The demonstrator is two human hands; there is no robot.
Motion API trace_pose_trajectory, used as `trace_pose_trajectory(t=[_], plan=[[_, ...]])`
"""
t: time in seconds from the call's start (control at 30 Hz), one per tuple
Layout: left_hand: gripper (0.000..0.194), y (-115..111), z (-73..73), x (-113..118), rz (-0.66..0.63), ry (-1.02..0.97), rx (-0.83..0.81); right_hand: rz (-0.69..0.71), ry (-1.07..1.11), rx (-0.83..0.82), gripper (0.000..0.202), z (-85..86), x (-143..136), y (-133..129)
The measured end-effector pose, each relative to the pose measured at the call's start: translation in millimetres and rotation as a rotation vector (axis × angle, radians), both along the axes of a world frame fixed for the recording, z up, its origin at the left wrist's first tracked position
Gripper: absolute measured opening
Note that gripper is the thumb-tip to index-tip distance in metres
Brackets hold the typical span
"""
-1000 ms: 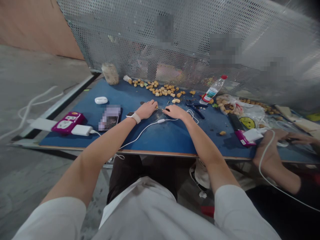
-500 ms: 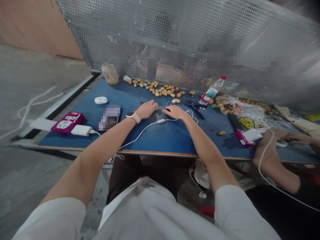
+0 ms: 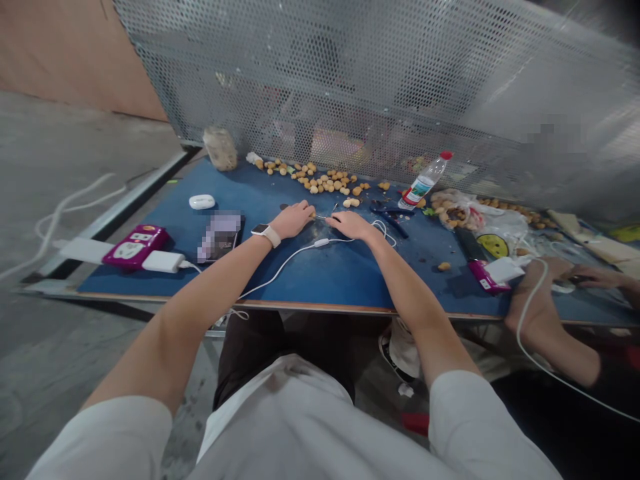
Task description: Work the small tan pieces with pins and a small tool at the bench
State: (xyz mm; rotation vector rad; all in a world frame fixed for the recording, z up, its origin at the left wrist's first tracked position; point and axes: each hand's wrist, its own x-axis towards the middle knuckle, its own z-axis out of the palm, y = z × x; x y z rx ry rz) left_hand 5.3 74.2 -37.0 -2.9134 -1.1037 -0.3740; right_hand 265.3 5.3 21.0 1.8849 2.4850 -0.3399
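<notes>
My left hand (image 3: pixel 293 220), with a watch on its wrist, is closed near the middle of the blue table. At its fingertips shows a bit of a small tan round piece (image 3: pixel 313 215), mostly hidden by the fingers. My right hand (image 3: pixel 349 225) is closed around a thin metal tool (image 3: pixel 321 217) whose tip points left, at the tan piece. Whether the tip touches or enters it is too small to tell. A white cable (image 3: pixel 300 250) runs across the table below both hands. Beyond them lie several tan round fruits (image 3: pixel 330 181), longan-like.
Left stand a phone (image 3: pixel 225 240), white case (image 3: pixel 202 201), purple socket block (image 3: pixel 137 247) and cloudy jar (image 3: pixel 220 149). Right are blue-handled pliers (image 3: pixel 393 217), a red-capped bottle (image 3: pixel 425 183) and a plastic bag (image 3: pixel 505 223). A co-worker's hands (image 3: pixel 545 287) work at far right. Perforated metal (image 3: pixel 350 80) rises behind.
Both hands stay almost in place. The thin tool in my right hand has turned slightly; its dark part by the fingers no longer shows.
</notes>
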Motion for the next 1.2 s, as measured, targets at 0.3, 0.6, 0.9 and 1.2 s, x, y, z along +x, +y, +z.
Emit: trace_pose_trajectory(t=[0.3,0.6,0.9,1.2], plan=[[0.034,-2,3.8,-1,-0.007,0.017,-0.019,-0.018,-0.006,0.001,0.053,6.6,-7,-7],[0.038,-8,10.6,1,0.012,0.054,-0.028,-0.02,-0.068,-0.014,0.055,14.3,-12,-10],[0.035,-7,8.3,2,0.018,0.064,-0.018,-0.011,-0.065,-0.015,0.052,12.1,-12,-6],[0.029,-7,6.4,1,0.014,0.018,-0.03,0.025,-0.07,-0.006,0.051,11.7,-10,-4]])
